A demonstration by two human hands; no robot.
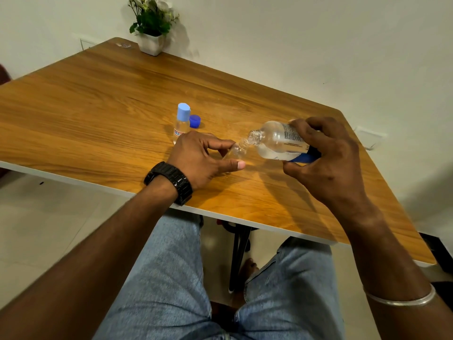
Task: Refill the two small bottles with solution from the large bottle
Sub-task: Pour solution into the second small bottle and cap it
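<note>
Head view: right hand (326, 163) fingers wrap the big bottle (279, 142), closed on its labelled body, bottle tipped almost flat. Its long axis runs out from the right fingers toward the left hand, open mouth leading, base tucked in the palm. Left hand (198, 158) pinches the open small bottle (236, 150) between thumb and forefinger, closed on it, low over the worktop (98, 106); can't tell if its base touches. Small bottle leans, neck pointing up and toward the right hand. The two mouths meet just beyond the left fingertips, big mouth just above and touching or nearly touching the small neck; can't tell which. No stream visible. Liquid in the big bottle pools along its lower side. Judgement: pouring step into one small bottle; more tilt by the right hand needs the mouths kept lined up, or it spills. The capped small bottle (182, 122) stands upright just behind the left knuckles, a loose blue cap (195, 121) beside it.
</note>
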